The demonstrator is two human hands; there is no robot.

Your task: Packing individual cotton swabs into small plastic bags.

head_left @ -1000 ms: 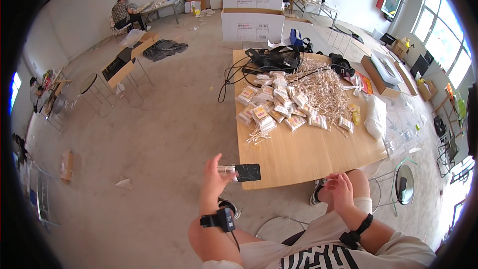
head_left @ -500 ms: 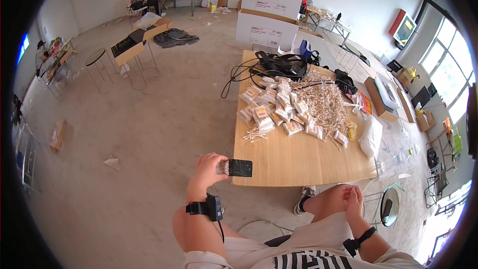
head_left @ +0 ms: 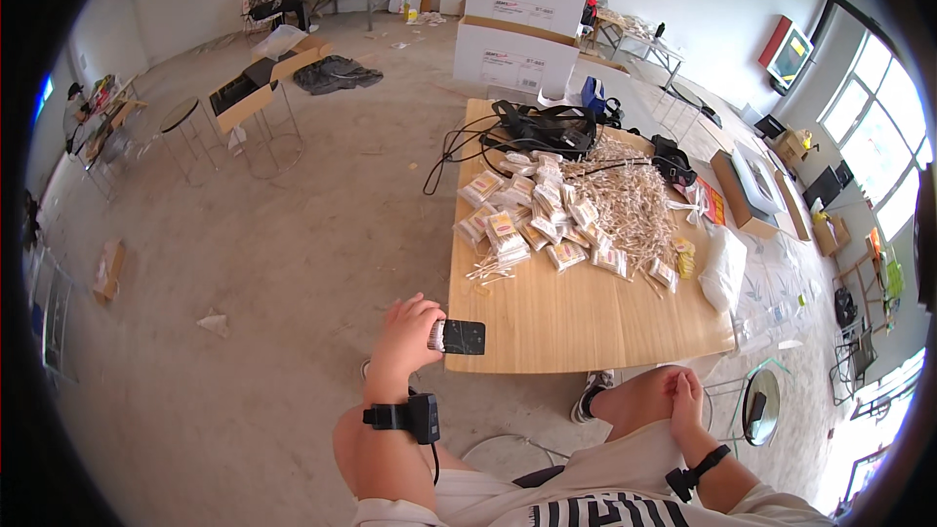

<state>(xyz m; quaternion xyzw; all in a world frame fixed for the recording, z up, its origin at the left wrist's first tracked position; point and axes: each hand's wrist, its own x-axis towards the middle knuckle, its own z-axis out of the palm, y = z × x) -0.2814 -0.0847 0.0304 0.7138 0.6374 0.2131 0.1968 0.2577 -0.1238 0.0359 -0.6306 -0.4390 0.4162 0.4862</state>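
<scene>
At the table's near left corner, my left hand (head_left: 405, 334) is closed around a pale, ribbed bundle of cotton swabs (head_left: 436, 336). A flat black slab (head_left: 465, 338), shaped like a phone, adjoins the bundle at the table edge; whether the two are joined is unclear. My right hand (head_left: 687, 392) rests by my right knee, its fingers curled together with nothing visible in them. Farther up the wooden table (head_left: 586, 332) lie small bags of cotton swabs (head_left: 506, 232) and a large heap of loose swabs (head_left: 630, 195).
Black straps and cables (head_left: 547, 127) lie behind the swabs. A white plastic bag (head_left: 722, 268) sits at the table's right edge. Large white cartons (head_left: 512, 54) stand beyond the table. A glass-topped stool (head_left: 763, 410) is at my right. Other people work at the far tables.
The view shifts slightly, moving the table a little left and down. My left hand stays at the table corner with the swab bundle. My right hand remains by the knee.
</scene>
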